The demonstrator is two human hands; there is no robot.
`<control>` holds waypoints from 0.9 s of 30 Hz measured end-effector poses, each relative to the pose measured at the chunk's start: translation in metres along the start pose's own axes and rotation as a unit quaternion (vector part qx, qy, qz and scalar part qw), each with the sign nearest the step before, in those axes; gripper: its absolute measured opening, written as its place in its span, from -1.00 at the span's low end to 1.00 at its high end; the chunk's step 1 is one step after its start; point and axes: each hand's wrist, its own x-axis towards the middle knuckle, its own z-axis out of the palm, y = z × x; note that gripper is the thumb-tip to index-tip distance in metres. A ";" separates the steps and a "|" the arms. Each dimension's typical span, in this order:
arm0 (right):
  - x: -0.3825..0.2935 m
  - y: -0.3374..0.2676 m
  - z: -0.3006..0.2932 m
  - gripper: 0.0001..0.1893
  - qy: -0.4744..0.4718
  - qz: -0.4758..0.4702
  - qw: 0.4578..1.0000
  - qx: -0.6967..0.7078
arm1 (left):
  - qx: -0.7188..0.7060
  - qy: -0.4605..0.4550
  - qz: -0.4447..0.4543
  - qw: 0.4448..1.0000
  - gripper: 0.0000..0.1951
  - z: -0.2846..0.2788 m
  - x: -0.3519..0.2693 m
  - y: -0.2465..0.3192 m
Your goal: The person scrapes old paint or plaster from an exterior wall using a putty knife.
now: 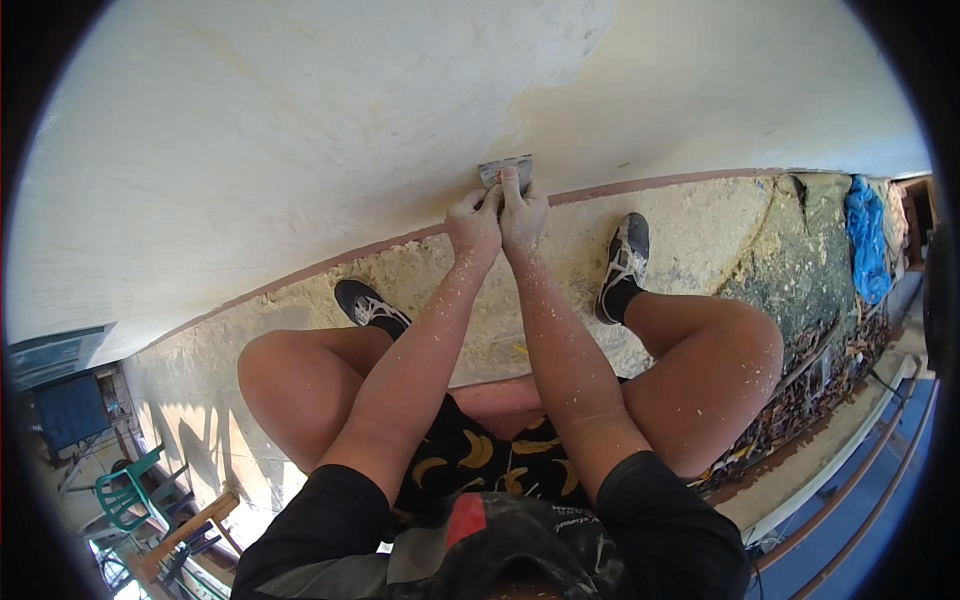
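Observation:
My left hand and my right hand come together on a wide-bladed scraper, fingers closed around its hidden handle. One thumb lies on the base of the smeared metal blade. The blade's edge is against, or very close to, the lower part of a painted wall. A paler white patch meets a more cream-coloured area on the wall above the blade. White dust coats both hands, and pale flecks dot my forearms.
My shoes stand on a rough, stained concrete floor, along a reddish strip at the wall's foot. To the right are blue plastic sheeting, dry leaves and metal rails. Far left sits a green plastic chair.

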 end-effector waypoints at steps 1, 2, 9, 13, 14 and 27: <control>0.000 0.002 0.000 -0.61 0.005 0.017 1.000 -0.021 | 0.018 0.000 -0.031 0.999 -0.72 0.000 0.000 -0.002; -0.003 0.005 -0.002 -0.61 0.013 0.077 0.995 -0.063 | 0.069 0.015 -0.059 0.996 -0.73 -0.001 -0.003 -0.005; -0.006 0.022 -0.003 -0.68 0.008 -0.014 0.999 -0.041 | 0.085 0.018 -0.041 0.995 -0.73 -0.007 -0.006 -0.017; -0.004 0.015 0.002 -0.62 0.014 0.039 0.998 -0.041 | 0.095 -0.007 -0.067 0.993 -0.71 -0.010 -0.002 -0.004; -0.003 0.011 0.003 -0.62 0.029 0.038 0.998 -0.051 | 0.152 -0.004 -0.069 0.986 -0.72 -0.008 -0.001 0.000; 0.000 -0.021 0.005 -0.55 0.047 0.032 0.994 -0.095 | 0.062 0.005 -0.073 0.995 -0.74 0.001 -0.004 0.020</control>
